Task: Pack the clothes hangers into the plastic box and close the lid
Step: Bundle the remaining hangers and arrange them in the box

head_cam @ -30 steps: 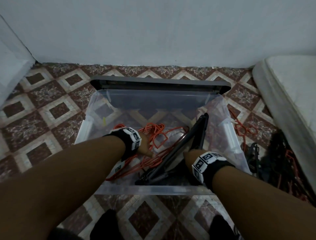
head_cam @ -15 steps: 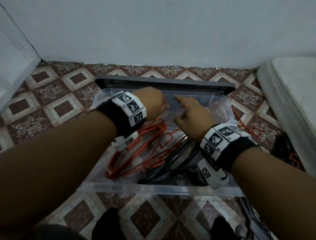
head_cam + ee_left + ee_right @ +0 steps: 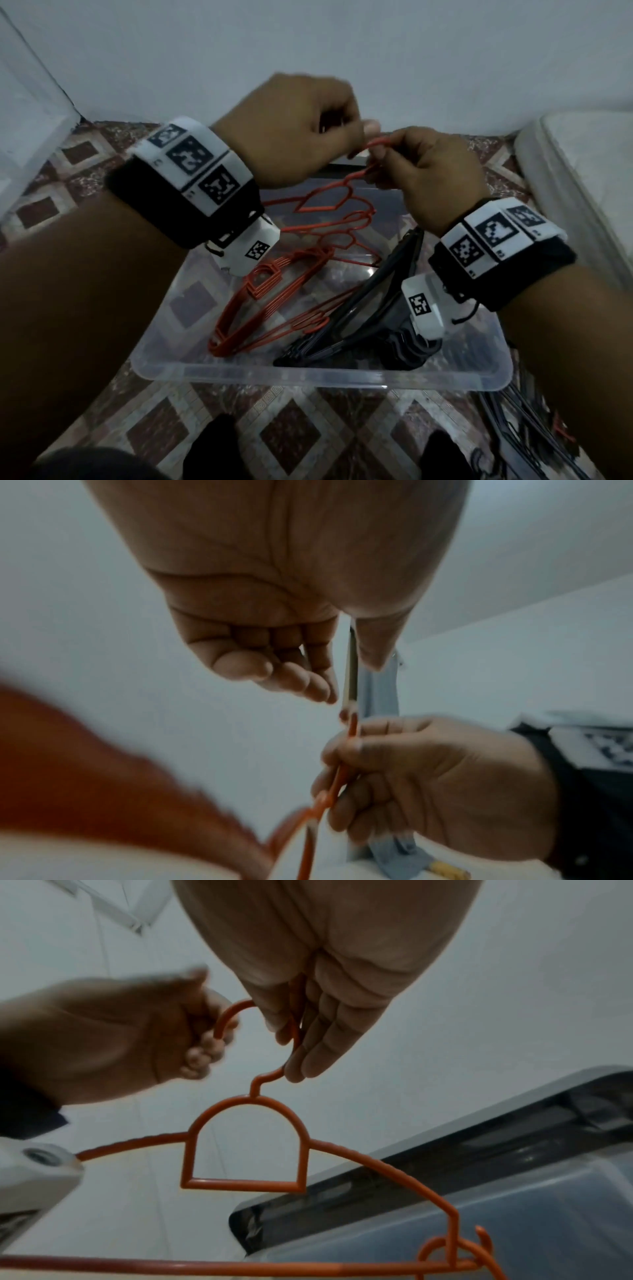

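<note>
A clear plastic box stands on the tiled floor, and a strip of its grey lid shows behind it. Inside lie several orange hangers and black hangers. One orange hanger is lifted above the box. My right hand pinches its hook between thumb and fingers. My left hand has its fingers curled at the hook's free tip. Another orange hook is caught on the lifted hanger's lower bar.
A white mattress lies along the right. More dark hangers are piled on the floor right of the box. A white wall rises behind it. My feet stand just in front of it.
Both hands came up out of the box and met above it. They now hold one orange hanger by its hook, raised off the pile.
</note>
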The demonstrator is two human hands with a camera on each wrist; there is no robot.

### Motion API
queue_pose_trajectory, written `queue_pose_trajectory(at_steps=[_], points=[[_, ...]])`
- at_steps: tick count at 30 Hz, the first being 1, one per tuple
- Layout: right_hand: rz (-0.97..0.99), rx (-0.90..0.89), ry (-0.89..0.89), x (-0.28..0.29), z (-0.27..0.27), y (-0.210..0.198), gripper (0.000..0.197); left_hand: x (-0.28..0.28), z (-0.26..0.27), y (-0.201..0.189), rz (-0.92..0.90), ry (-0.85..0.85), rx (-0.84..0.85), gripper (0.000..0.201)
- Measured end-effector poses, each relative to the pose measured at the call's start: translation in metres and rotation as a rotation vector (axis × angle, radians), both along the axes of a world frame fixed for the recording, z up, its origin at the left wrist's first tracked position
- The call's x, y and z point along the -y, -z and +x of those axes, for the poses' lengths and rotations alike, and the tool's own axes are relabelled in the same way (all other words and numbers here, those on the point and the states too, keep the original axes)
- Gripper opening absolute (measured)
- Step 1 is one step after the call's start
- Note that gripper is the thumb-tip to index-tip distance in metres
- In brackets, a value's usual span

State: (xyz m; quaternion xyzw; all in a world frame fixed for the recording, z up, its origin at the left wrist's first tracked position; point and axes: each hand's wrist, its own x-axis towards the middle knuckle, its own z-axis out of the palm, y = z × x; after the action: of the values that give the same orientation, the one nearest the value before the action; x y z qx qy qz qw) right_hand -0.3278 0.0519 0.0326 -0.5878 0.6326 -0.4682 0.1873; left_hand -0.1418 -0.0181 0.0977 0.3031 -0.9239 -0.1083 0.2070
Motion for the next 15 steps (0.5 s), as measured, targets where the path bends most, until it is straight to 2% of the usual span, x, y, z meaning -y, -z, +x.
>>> queue_pose_trajectory(at_steps=[4,7,9,11,13,15], points=[[-0.029,0.078,0.151,0.007,-0.016,-0.007,0.017,-0.029,0.01,-0.042,-0.043,0.144,-0.134,0.04],[-0.042,0.108,0.211,0.006,-0.023,-0.009,0.018,-0.047,0.018,-0.059,0.013,0.239,-0.125,0.035],[-0.076,0.129,0.238,0.003,-0.023,-0.012,0.016,-0.051,0.015,-0.058,0.169,0.34,0.009,0.03],[-0.081,0.268,0.24,0.003,-0.022,-0.016,0.015,-0.044,0.002,-0.035,0.288,0.388,0.253,0.029],[-0.086,0.378,0.235,0.002,-0.018,-0.023,0.015,-0.035,-0.015,0.009,0.297,0.345,0.523,0.03],[-0.103,0.467,0.211,0.001,-0.01,-0.03,0.014,-0.027,-0.026,0.066,0.294,0.231,0.673,0.03]])
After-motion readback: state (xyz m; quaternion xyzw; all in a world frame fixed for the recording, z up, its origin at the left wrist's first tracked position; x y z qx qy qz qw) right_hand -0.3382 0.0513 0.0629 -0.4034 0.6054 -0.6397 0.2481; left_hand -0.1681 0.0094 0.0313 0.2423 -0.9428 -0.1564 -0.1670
